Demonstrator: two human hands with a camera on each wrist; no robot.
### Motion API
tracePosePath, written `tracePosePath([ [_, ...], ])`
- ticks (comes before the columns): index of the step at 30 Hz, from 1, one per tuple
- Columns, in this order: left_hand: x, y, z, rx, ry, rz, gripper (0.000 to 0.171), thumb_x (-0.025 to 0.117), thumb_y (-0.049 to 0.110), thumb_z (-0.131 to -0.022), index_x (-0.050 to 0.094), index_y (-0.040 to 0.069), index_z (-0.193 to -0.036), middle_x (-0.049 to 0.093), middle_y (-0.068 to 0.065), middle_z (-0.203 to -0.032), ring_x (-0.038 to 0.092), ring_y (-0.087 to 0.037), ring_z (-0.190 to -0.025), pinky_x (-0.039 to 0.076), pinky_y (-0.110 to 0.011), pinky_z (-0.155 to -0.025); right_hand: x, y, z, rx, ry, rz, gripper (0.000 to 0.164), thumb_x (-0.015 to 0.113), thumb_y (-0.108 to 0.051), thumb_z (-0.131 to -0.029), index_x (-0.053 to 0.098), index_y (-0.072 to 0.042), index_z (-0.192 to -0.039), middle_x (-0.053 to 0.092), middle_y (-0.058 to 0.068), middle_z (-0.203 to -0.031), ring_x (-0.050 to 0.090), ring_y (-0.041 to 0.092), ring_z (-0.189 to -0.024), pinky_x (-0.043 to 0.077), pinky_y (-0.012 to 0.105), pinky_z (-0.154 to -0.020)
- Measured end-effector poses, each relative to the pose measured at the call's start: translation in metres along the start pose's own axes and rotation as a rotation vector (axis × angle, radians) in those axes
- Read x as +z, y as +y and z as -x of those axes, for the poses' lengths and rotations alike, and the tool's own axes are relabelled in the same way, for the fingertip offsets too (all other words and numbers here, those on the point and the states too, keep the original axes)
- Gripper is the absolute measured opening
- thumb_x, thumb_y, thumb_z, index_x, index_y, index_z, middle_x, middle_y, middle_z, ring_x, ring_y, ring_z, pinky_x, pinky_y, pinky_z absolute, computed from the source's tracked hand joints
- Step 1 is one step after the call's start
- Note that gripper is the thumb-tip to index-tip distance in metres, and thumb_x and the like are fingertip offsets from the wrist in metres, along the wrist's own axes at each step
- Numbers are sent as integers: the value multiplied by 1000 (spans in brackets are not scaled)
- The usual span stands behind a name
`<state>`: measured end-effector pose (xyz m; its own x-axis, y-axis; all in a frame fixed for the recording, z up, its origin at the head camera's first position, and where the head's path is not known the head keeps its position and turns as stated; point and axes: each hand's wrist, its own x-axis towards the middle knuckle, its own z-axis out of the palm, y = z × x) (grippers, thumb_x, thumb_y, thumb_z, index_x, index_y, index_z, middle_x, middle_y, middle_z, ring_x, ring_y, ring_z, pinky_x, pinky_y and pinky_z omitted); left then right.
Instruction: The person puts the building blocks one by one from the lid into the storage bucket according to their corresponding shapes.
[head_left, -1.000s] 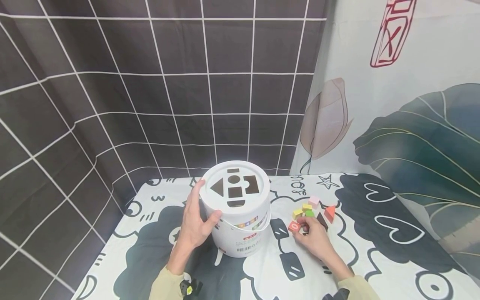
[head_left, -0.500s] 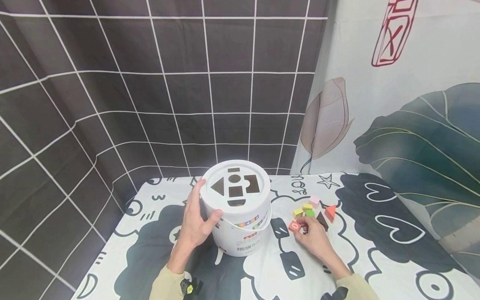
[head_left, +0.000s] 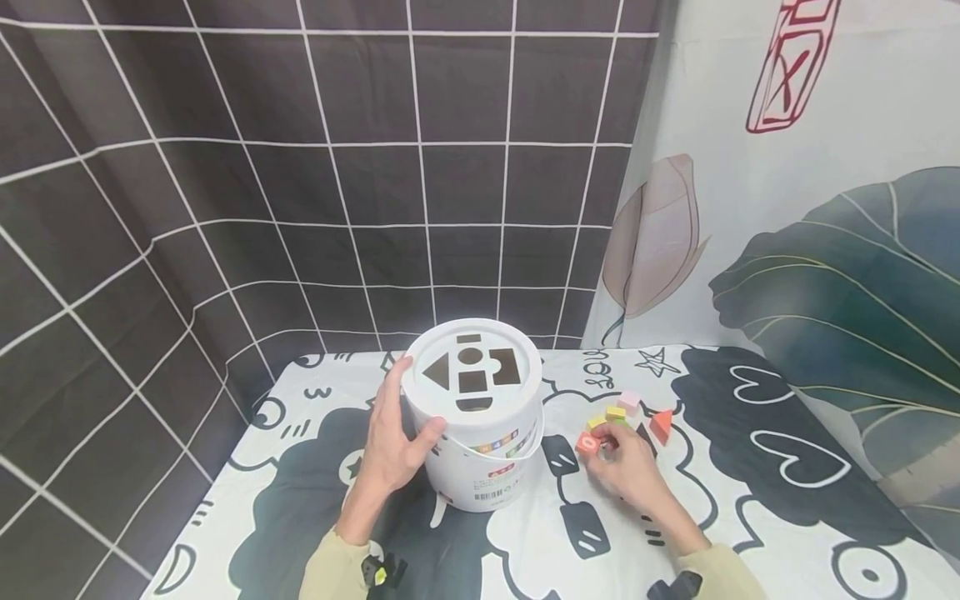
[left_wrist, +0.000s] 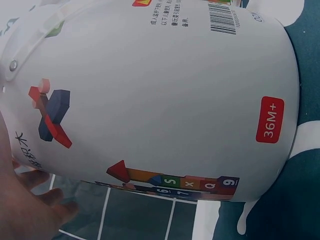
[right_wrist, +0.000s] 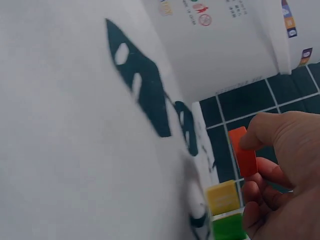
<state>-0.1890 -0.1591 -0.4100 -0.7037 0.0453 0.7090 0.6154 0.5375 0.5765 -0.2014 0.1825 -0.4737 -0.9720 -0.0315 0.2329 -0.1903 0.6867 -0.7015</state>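
Observation:
A white lidded bucket (head_left: 480, 467) stands upright on the patterned cloth; its lid (head_left: 423, 342) has several shaped cutouts. Against the bucket's left side rests my left hand (head_left: 392, 450), fingers extended and thumb spread near the lid's edge. To the right, my right hand (head_left: 626, 467) pinches a small red block (head_left: 587, 443) marked with a 0. In the right wrist view the red block (right_wrist: 243, 152) is between thumb and fingers, raised over the cloth. Just beyond that hand lie yellow blocks (head_left: 615, 413), partly covered, and a green block (right_wrist: 230, 227).
A pink block (head_left: 628, 402) and an orange-red triangular block (head_left: 662, 427) lie behind and right of the right hand. The bucket's white handle (head_left: 517, 457) hangs down its front. Dark gridded fabric (head_left: 465, 192) rises behind the cloth (head_left: 525, 542).
My right hand has lifted the red block slightly, and now covers more of the green and dark blocks. The left hand and bucket hold their places.

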Motion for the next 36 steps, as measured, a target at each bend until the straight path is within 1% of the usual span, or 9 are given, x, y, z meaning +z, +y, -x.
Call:
tracePosePath([
  [3,0,0,0,7,6,-3,93,54,68,-87,35,5,-152,42,-20,-150,44,-40,-132,32,-67,-104,-9,-6,-2,-53,4,-11,36,75,3,-74,64,2,-108,62,9,-99,57,27,-90,48,42,-79],
  [8,1,-1,0,5,8,-6,93,54,69,-87,35,5,-152,43,-20,-149,45,-40,-130,33,-66,-104,-25,-16,-9,-115,3,7,33,75,3,-76,65,1,-107,61,6,-94,57,29,-87,47,37,-72],
  [13,1,-1,0,1,6,-5,93,54,68,-87,34,5,-152,43,-20,-149,45,-40,-131,32,-66,-104,-44,-31,-20,-175,10,-9,33,73,3,-76,65,2,-108,62,8,-95,57,30,-86,45,33,-69],
  [19,1,0,0,5,9,-7,93,54,69,-87,35,5,-152,43,-20,-150,45,-40,-132,33,-67,-104,-66,-55,-35,-269,34,-26,32,73,3,-77,66,1,-108,64,7,-95,55,23,-85,44,31,-67],
  [23,1,0,0,11,16,-12,93,53,70,-87,35,5,-151,43,-20,-150,44,-40,-132,33,-66,-104,-76,-72,-45,-325,32,-29,30,73,1,-80,66,1,-109,65,8,-97,54,21,-86,42,32,-71],
  [27,1,-1,1,10,15,-15,92,54,69,-87,36,5,-151,42,-20,-151,43,-40,-133,32,-66,-105,-81,-91,-51,-362,13,-52,32,74,2,-79,66,0,-111,65,9,-101,54,21,-88,42,33,-75],
  [30,1,-1,1,9,13,-17,93,54,70,-87,36,5,-151,41,-20,-151,42,-40,-134,31,-66,-105,-83,-105,-53,-392,-6,-85,34,76,2,-79,66,-2,-111,66,7,-102,55,21,-91,43,32,-74],
  [33,1,-1,1,6,11,-20,93,53,70,-87,36,5,-151,40,-20,-152,41,-39,-135,31,-66,-106,-81,-118,-56,-460,-17,-116,33,78,0,-78,66,-4,-108,66,3,-100,55,19,-90,44,31,-72],
  [36,1,-1,1,3,12,-15,92,54,70,-87,36,5,-151,40,-20,-152,41,-39,-136,31,-66,-106,-74,-129,-58,-533,-35,-145,31,79,-2,-78,67,-6,-106,65,0,-97,55,18,-89,43,32,-72],
])
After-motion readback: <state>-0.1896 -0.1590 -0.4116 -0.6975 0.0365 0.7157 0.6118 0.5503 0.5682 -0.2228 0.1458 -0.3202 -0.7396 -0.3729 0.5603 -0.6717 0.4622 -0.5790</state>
